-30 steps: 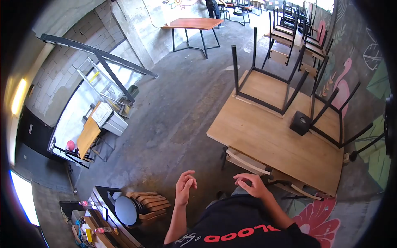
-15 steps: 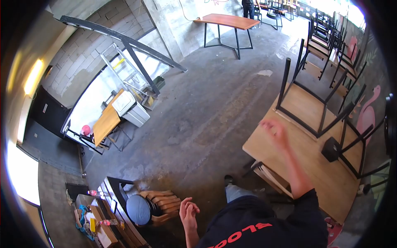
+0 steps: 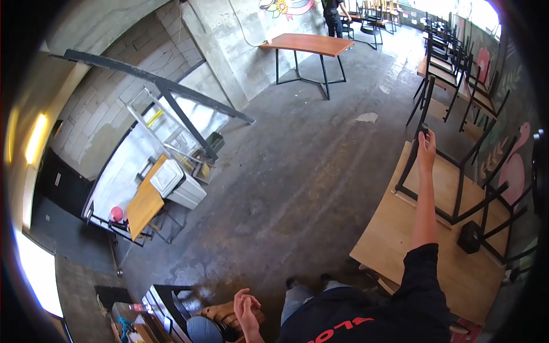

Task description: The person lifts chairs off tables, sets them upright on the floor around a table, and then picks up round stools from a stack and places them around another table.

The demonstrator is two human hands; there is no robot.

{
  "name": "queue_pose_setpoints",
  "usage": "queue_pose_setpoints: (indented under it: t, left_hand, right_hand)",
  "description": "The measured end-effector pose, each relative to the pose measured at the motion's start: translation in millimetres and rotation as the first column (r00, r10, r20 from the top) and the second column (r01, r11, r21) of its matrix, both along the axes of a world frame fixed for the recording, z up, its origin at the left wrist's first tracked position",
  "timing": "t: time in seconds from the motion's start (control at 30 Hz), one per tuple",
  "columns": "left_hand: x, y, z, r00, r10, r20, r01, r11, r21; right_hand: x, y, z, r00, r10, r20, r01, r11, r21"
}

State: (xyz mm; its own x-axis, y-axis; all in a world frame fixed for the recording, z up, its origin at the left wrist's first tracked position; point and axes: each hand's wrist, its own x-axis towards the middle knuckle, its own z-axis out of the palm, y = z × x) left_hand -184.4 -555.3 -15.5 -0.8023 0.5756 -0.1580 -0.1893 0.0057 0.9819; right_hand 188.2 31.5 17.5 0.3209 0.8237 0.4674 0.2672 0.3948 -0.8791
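Observation:
An upturned chair (image 3: 457,197) with a black metal frame and a wooden seat rests on the light wooden table (image 3: 394,240) at my right. My right hand (image 3: 426,151) reaches out and is closed round one of its raised black legs. Low in the view, my left hand (image 3: 246,308) hangs in the air, its fingers loosely curled and apart, with nothing in it. A stool or chair with wooden slats (image 3: 220,313) and a grey-blue cap (image 3: 205,330) lie just beneath and beside that hand.
More upturned chairs (image 3: 449,71) line the right wall on tables. A reddish table (image 3: 309,43) stands ahead, with a person (image 3: 333,20) behind it. On the left are a stepladder (image 3: 163,123), a grey-white bin (image 3: 177,186) and a slanted dark beam (image 3: 154,80).
My right hand has moved forward from over the table and taken hold of the chair leg. The view has shifted, and both my feet now show.

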Motion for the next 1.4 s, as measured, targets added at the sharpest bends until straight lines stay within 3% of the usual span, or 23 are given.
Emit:
queue_pose_setpoints:
  t: [0.13,0.17,0.27,0.33,0.43,0.53,0.73,0.87,0.97,1.17,1.3,1.4]
  left_hand:
    - [-33.0,52.7,-18.9,0.988,-0.102,0.117,0.103,0.995,0.0]
    - [-43.5,73.3,-18.6,0.979,-0.148,0.14,0.15,0.989,-0.006]
    - [-88.2,137.8,-23.5,0.939,-0.334,0.087,0.336,0.942,-0.012]
    - [-117.2,186.2,-23.1,0.882,-0.471,-0.003,0.471,0.882,0.031]
    - [-157.4,260.6,-24.9,0.866,-0.497,0.052,0.495,0.867,0.048]
    - [-195.8,331.5,-13.8,0.798,-0.598,0.072,0.592,0.801,0.085]
    - [-239.2,467.7,-4.2,0.533,-0.846,0.016,0.846,0.533,-0.003]
    - [-216.4,558.7,12.2,0.382,-0.924,-0.035,0.924,0.382,-0.004]
    - [-179.8,614.0,14.4,0.276,-0.961,-0.021,0.961,0.276,0.013]
    - [-86.8,678.1,13.9,0.048,-0.998,-0.027,0.999,0.048,0.004]
    - [-48.8,721.2,-4.8,-0.153,-0.988,0.024,0.988,-0.152,0.039]
    - [-27.3,754.6,-10.1,-0.227,-0.972,0.064,0.974,-0.225,0.034]
  right_hand:
    - [2.8,7.9,-23.3,0.997,0.039,-0.064,-0.038,0.999,0.016]
    - [-0.8,6.5,-25.7,0.991,0.108,-0.081,-0.1,0.99,0.095]
    - [-22.6,10.6,-29.2,0.991,-0.061,-0.121,0.08,0.983,0.163]
    - [-27.3,9.9,-25.0,0.991,-0.016,-0.135,0.041,0.981,0.191]
    - [-43.2,5.5,-15.6,0.972,-0.082,-0.221,0.127,0.973,0.195]
    - [-40.2,14.1,-22.4,0.949,-0.105,-0.297,0.164,0.97,0.179]
    - [-35.7,9.7,-0.7,0.84,0.042,-0.54,-0.01,0.998,0.063]
    - [-67.8,5.9,56.9,0.889,-0.159,-0.429,0.193,0.98,0.038]
    - [-52.8,10.8,47.0,0.916,-0.078,-0.393,0.098,0.995,0.032]
    - [-45.2,17.4,24.9,0.847,-0.204,-0.49,0.237,0.972,0.004]
    - [-36.5,22.2,38.9,0.927,-0.061,-0.369,0.079,0.996,0.035]
    - [-32.7,27.3,47.5,0.918,0.042,-0.395,-0.037,0.999,0.019]
